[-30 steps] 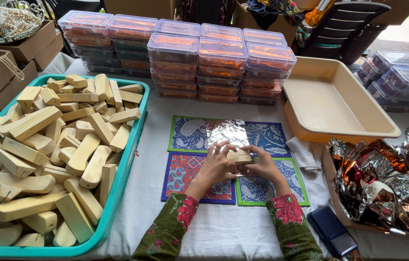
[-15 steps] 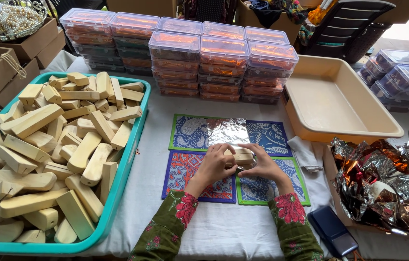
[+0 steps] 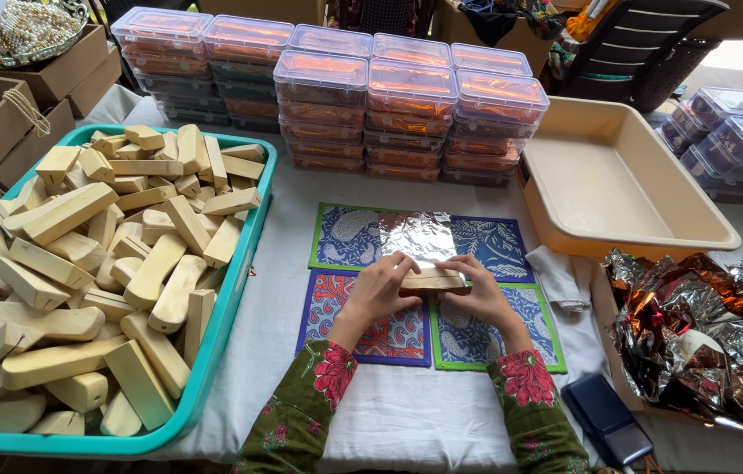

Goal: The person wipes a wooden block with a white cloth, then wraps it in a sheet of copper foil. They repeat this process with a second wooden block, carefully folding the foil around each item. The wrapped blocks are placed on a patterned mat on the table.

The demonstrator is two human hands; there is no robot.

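Head view: left hand (image 3: 378,290) and right hand (image 3: 479,294) both have fingers clamped on a pale wooden block (image 3: 431,279), held at the near edge of a silver foil sheet (image 3: 417,237) lying on four patterned mats (image 3: 363,329) mid-tabletop. Left: teal tray (image 3: 240,254) heaped with more wooden blocks (image 3: 82,263), cardboard boxes (image 3: 3,114) behind it. Far side: stacks of clear lidded boxes (image 3: 407,114) with orange-copper contents; right: empty beige tub (image 3: 617,175), cardboard box of crumpled copper foil (image 3: 696,333), more clear boxes (image 3: 732,140), dark blue case (image 3: 604,420) near the right sleeve.
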